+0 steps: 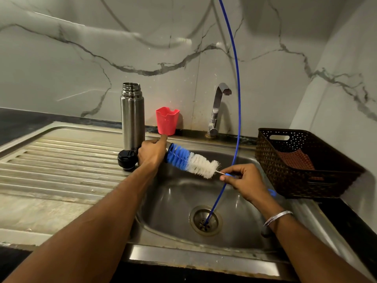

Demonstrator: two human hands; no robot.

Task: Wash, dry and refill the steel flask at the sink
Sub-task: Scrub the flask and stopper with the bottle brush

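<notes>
The steel flask (132, 117) stands upright and uncapped on the drainboard beside the sink basin (175, 201). Its black cap (126, 159) lies at its foot. A bottle brush (192, 161) with blue and white bristles is held level over the basin. My left hand (152, 155) grips the blue bristle end, right in front of the flask's base. My right hand (243, 179) pinches the brush's thin wire stem just past the white bristles. The tap (217, 111) behind the basin is not running.
A red plastic cup (167, 121) stands against the wall between flask and tap. A thin blue hose (237, 99) hangs from above into the drain (205, 220). A dark woven basket (302, 160) holding a cloth (296, 160) sits on the right counter. The ribbed drainboard (61, 164) spreads left.
</notes>
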